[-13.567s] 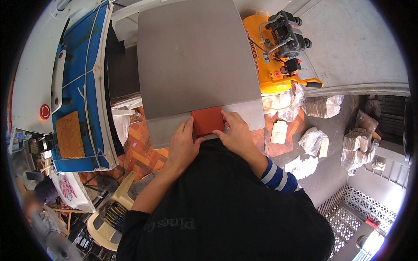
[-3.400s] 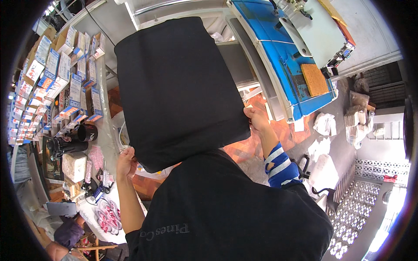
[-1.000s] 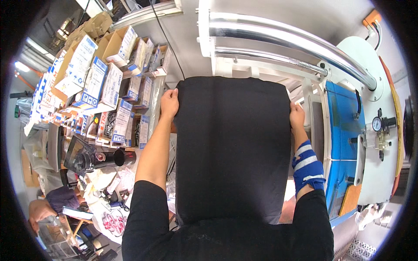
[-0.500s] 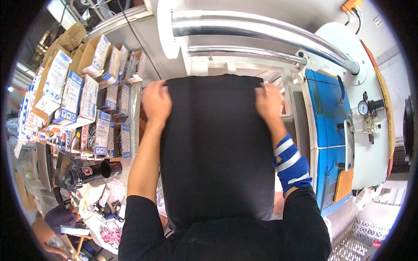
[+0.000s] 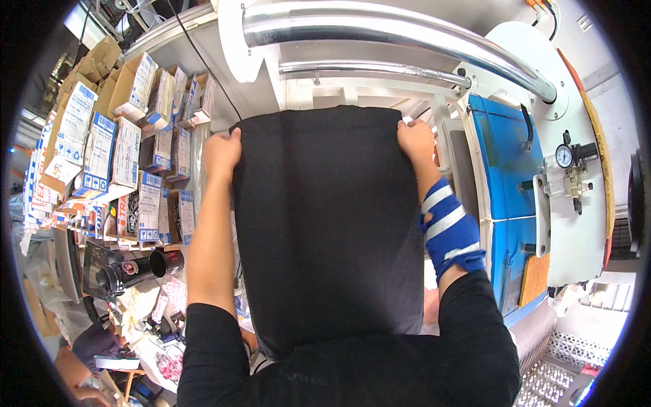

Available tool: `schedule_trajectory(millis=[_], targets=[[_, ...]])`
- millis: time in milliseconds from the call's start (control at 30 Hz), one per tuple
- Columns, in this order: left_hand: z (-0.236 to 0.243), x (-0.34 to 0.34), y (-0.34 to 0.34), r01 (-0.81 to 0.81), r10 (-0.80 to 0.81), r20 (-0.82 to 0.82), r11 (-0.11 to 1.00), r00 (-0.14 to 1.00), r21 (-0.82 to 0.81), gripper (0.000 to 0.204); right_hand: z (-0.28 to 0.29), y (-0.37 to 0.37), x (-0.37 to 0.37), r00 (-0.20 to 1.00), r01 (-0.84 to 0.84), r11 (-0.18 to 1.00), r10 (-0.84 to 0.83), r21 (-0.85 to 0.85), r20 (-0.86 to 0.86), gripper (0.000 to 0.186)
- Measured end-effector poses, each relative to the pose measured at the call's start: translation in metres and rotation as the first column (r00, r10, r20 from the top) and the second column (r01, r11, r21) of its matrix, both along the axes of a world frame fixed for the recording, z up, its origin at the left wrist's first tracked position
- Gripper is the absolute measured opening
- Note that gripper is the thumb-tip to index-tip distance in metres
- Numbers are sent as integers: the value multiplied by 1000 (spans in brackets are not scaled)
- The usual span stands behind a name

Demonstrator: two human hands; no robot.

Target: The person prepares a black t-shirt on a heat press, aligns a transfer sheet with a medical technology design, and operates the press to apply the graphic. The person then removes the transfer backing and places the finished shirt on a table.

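A black cloth (image 5: 325, 217) lies stretched over a large rectangular board in front of me, down to my body. My left hand (image 5: 222, 152) is closed on the cloth at its far left corner. My right hand (image 5: 416, 141) grips it at the far right corner, with fingers curled over the edge. A blue sleeve with white stripes covers my right forearm. The board under the cloth is hidden.
A white machine has chrome bars (image 5: 393, 37) beyond the board and a blue padded platen (image 5: 508, 163) with a gauge (image 5: 563, 156) at right. Stacked open boxes (image 5: 125, 169) and black mugs (image 5: 163, 263) stand at left. A co-worker (image 5: 91, 346) is at lower left.
Earlier my hands held a red square on a bare grey board; later, black cloth appeared. I turned toward the machine, and both hands moved up to the cloth's far corners.
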State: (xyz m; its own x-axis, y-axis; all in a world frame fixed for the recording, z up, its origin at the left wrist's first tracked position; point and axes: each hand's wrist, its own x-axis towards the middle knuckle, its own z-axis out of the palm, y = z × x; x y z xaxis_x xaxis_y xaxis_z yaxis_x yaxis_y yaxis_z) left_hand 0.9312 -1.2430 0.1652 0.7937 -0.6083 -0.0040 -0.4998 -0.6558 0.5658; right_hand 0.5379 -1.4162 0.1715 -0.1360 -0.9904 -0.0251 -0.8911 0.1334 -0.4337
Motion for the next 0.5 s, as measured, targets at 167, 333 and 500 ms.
schedule_trajectory(millis=[167, 333, 500], targets=[[-18, 18, -7, 35, -35, -41, 999, 999, -14, 36, 1, -11, 4, 954, 142, 979, -175, 148, 243, 32], [-18, 3, -10, 22, -12, 74, 991, 997, -129, 34, 0, -12, -1, 941, 169, 984, -179, 58, 287, 27], [-26, 4, -13, -20, 36, 76, 979, 996, -205, 33, -10, -18, -2, 941, 147, 989, -140, 1, 309, 26]])
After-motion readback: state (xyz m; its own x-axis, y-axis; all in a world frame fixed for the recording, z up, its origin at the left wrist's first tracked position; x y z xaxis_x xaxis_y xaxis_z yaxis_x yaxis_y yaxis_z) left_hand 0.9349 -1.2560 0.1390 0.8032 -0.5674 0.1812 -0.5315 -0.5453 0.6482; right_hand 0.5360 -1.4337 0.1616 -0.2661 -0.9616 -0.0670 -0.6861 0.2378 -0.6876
